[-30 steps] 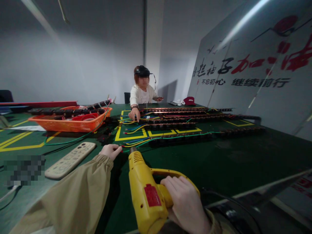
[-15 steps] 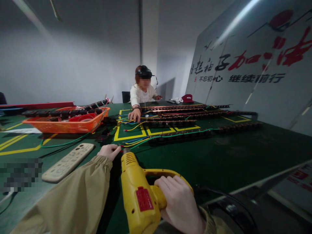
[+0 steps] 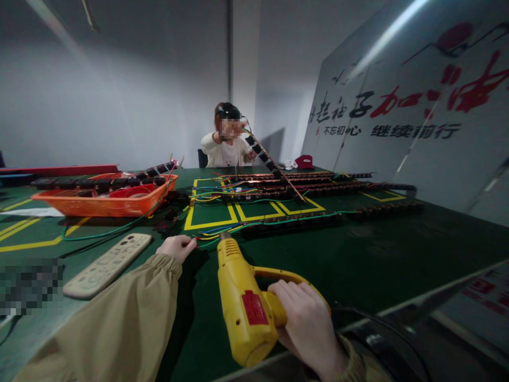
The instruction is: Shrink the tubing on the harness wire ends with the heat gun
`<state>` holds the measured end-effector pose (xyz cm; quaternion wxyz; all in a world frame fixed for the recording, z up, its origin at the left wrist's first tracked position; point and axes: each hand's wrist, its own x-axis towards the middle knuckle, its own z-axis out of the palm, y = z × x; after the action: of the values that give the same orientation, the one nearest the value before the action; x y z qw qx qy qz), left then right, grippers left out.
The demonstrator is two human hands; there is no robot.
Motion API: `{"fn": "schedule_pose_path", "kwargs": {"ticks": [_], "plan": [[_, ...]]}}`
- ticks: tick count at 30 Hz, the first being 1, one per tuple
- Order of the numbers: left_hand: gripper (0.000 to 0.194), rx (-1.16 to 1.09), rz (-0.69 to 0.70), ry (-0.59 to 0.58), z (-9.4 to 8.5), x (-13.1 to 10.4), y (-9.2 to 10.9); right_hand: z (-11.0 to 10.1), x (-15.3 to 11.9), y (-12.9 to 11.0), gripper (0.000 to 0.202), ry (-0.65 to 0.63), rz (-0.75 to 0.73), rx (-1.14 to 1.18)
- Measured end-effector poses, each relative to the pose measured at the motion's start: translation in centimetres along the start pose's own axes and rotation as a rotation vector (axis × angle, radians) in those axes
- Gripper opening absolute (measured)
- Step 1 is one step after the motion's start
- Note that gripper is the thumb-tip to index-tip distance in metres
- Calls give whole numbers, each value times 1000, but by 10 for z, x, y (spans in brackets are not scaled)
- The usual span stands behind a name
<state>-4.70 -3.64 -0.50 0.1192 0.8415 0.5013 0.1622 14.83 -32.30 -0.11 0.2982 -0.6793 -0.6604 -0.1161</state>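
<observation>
Left hand (image 3: 177, 247): pinches the red wire end (image 3: 195, 245) flat on the counter (image 3: 358, 265).
Yellow heat gun (image 3: 242, 297): nozzle just right of those fingertips (keep it clear of skin).
Right hand (image 3: 308, 326): wrapped around its handle; best held steady.
</observation>
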Motion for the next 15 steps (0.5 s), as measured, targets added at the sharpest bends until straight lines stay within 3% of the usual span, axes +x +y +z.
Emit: {"fn": "schedule_pose_path", "kwargs": {"ticks": [7,15], "plan": [[43,4,-42,-4,-2,-3,4,-2,-5,19,23,84,28,-104],[43,-15,-52,-16,-4,-4,6,-13,-7,29,29,46,62,-191]]}}
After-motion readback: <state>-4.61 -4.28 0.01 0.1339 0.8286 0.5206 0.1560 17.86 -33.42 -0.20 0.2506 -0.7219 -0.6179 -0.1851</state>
